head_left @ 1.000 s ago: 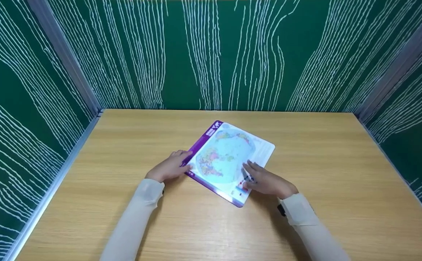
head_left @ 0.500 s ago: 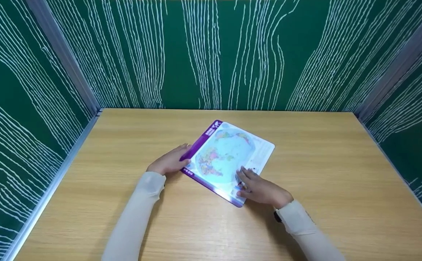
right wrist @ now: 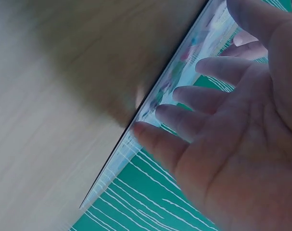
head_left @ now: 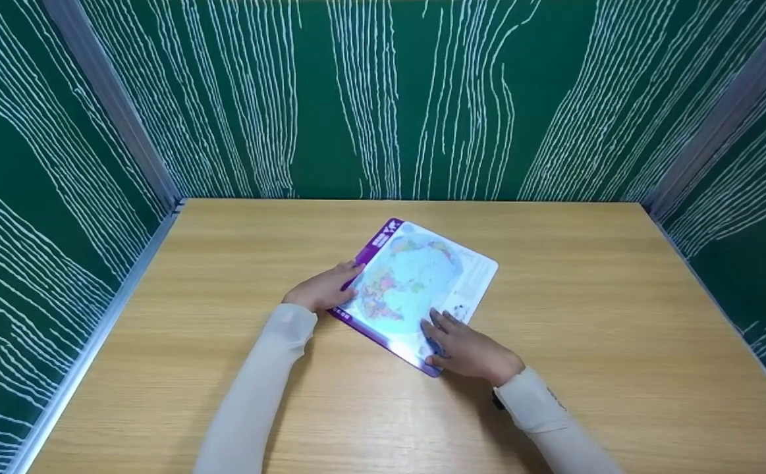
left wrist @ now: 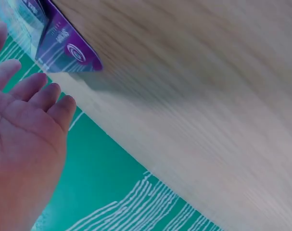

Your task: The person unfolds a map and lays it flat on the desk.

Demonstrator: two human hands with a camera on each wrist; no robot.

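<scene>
A thin, glossy world map sheet (head_left: 415, 270) with a purple border and rounded corners lies turned at an angle on the wooden table. At its left edge, the fingers of my left hand (head_left: 323, 288) reach over the purple border. My right hand (head_left: 471, 350) is spread over the lower right part, its fingertips overlapping the map's print. In the left wrist view, the palm and relaxed fingers of the left hand (left wrist: 28, 120) show beside the map's purple corner (left wrist: 71, 48). The right wrist view has the extended fingertips of the right hand (right wrist: 227, 130) right at the map's edge (right wrist: 160, 91).
The pale wooden table (head_left: 587, 283) extends around the map on all sides. Green panels (head_left: 350, 99) with white wavy lines stand behind it and at both sides, joined by grey metal posts (head_left: 116, 99). Light glares off the map's lower edge.
My left hand has shifted along the left border and now reaches further over it. The right hand has slid left and toward me across the lower corner. The map has stayed nearly in place.
</scene>
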